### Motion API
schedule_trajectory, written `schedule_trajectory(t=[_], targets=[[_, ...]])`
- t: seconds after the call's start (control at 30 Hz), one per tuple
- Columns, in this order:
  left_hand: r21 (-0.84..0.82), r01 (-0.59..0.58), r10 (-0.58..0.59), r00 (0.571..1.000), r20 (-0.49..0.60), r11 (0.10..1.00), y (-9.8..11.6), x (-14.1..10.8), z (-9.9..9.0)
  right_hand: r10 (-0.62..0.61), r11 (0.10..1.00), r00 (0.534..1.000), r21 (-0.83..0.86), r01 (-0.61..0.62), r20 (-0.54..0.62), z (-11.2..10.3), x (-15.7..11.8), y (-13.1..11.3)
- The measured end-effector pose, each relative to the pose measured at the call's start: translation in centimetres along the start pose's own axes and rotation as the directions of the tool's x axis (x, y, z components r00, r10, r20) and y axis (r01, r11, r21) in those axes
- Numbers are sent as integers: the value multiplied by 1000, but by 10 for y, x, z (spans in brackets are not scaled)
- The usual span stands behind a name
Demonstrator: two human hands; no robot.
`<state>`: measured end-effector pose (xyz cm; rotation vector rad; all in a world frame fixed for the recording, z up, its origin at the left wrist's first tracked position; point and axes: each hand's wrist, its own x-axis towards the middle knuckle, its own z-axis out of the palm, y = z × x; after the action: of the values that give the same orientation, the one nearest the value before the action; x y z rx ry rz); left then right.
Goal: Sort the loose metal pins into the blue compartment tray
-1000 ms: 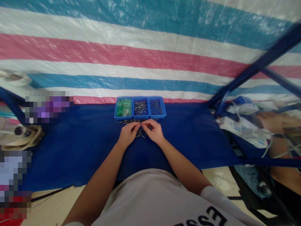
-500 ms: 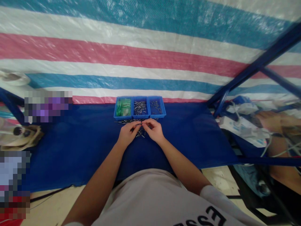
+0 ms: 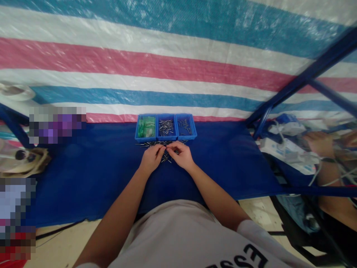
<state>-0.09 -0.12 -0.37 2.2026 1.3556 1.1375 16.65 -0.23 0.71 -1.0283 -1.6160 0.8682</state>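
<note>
My left hand [image 3: 152, 155] and my right hand [image 3: 180, 154] meet fingertip to fingertip above the table, both closed in a pinch. Whatever sits between the fingertips is too small to make out. Beneath and between them lies a loose pile of thin metal pins [image 3: 166, 158], some dark and some silvery, partly hidden by the hands. Just beyond stand three joined blue bins. Green plastic packets lie in the left bin [image 3: 146, 140], many short metal pins in the middle bin [image 3: 167, 138], and fewer in the right bin [image 3: 187, 137].
A blue cover [image 3: 111, 163] spreads over the table, with a striped tarp [image 3: 167, 70] behind. Blue frame bars [image 3: 301, 78] slope down at the right. Past them are a white power strip [image 3: 292, 156], cables and another person's arm [image 3: 329, 171]. A brown bag [image 3: 33, 163] stands left.
My fingertips have shifted slightly and drawn closer together. The thin dark piece that showed between them before is now hidden. Pile and bins stay as they were.
</note>
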Motion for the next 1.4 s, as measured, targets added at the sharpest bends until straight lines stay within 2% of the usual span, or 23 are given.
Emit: schedule_trajectory(t=[0.27, 0.7, 0.83, 1.03, 1.2, 1.4], targets=[[-111, 7, -11, 999, -39, 994, 1, 0, 3, 20, 999, 999, -32, -21, -30, -1, 1, 0], [-69, -20, 16, 999, -50, 997, -1, -1, 3, -11, 998, 1000, -68, 10, -6, -1, 0, 2], [-53, -10, 8, 1000, -29, 999, -2, -1, 2, 11, 998, 1000, -66, -12, -13, -1, 0, 2], [-2, -55, 55, 998, 22, 998, -2, 0, 2, 11, 999, 1000, -52, -12, -16, -1, 0, -1], [6, -44, 44, 998, 40, 999, -3, 0, 1, -14, 999, 1000, -47, 12, -25, -1, 0, 0], [-55, 20, -19, 1000, 11, 998, -1, 0, 2, 27, 995, 999, -90, -31, -45, -1, 0, 1]])
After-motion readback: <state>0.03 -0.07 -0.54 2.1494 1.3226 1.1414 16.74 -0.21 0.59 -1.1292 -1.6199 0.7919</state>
